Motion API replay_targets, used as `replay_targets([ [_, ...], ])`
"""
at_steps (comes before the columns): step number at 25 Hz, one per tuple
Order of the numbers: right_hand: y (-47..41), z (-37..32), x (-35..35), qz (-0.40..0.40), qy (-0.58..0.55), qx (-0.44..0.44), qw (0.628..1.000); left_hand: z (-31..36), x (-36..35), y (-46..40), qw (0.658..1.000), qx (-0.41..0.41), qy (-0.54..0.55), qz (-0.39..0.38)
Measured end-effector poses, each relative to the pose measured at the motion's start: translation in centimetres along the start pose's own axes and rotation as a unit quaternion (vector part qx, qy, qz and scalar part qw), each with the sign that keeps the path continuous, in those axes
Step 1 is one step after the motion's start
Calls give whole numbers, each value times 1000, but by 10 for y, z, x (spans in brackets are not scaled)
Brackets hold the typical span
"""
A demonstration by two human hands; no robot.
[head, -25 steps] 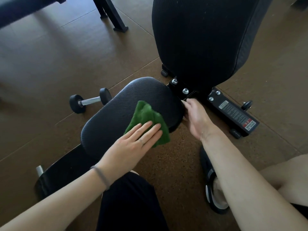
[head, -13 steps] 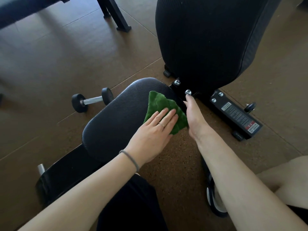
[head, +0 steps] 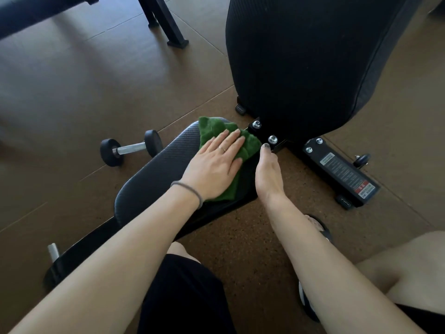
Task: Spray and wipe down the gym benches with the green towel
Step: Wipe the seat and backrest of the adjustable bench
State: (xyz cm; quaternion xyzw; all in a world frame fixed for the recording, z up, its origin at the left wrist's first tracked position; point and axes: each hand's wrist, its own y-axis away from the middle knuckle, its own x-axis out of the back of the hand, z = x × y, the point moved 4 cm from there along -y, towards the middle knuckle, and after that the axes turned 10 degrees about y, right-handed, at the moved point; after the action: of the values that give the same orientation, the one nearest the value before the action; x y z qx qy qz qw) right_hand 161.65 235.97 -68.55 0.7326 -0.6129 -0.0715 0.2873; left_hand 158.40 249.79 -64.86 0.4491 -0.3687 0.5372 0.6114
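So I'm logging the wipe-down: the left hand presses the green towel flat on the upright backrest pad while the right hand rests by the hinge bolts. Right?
Not quite. In the head view the left hand presses the green towel flat on the seat pad, not the upright backrest pad. The right hand does rest by the hinge bolts.

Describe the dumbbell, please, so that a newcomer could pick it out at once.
Start at the black seat pad that the left hand wipes with the green towel. On the brown floor just left of it lies the dumbbell: two round black heads joined by a bare silver handle, the only loose weight there.
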Motion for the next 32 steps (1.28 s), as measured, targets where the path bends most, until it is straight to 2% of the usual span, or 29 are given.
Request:
replay_targets([
  [3, 5, 1, -6, 66, 17, 9, 998, -15, 8, 17, 999, 35, 10, 22],
  [6, 12, 0, -12, 136, 38, 41, 989, -47, 18, 102, 993, 95, 15, 70],
  [9, 13, -1, -15, 159, 54, 51, 984, -61, 22, 171, 975, 208, 22, 79],
  [11, 11, -1, -15, 166, 56, 48, 983, -56, 20, 153, 967, 236, 27, 93],
  [16, 8, -1, -15, 175, 88, 55, 979, -48, 17, 61, 973, 206, 39, 92],
  [18, 8, 1, -14, 181, 100, 65, 976, -51, 14, 74, 973, 204, 45, 101],
  [21, 12, 2, -13, 173, 109, 71, 976, -55, 10, 127, 963, 209, 73, 156],
  [25, 19, -7, -5, 85, 157, 48, 983, -48, -1, 178, 939, 240, 65, 239],
  [28, 25, -26, 14, 28, 252, 45, 966, -46, 2, 170, 927, 235, 97, 276],
  [30, 36, -52, 39, 73, 274, 102, 954, -46, 7, 157, 924, 216, 115, 294],
  [32, 55, -77, 70, 135, 235, 136, 953, -45, 12, 147, 914, 207, 149, 315],
])
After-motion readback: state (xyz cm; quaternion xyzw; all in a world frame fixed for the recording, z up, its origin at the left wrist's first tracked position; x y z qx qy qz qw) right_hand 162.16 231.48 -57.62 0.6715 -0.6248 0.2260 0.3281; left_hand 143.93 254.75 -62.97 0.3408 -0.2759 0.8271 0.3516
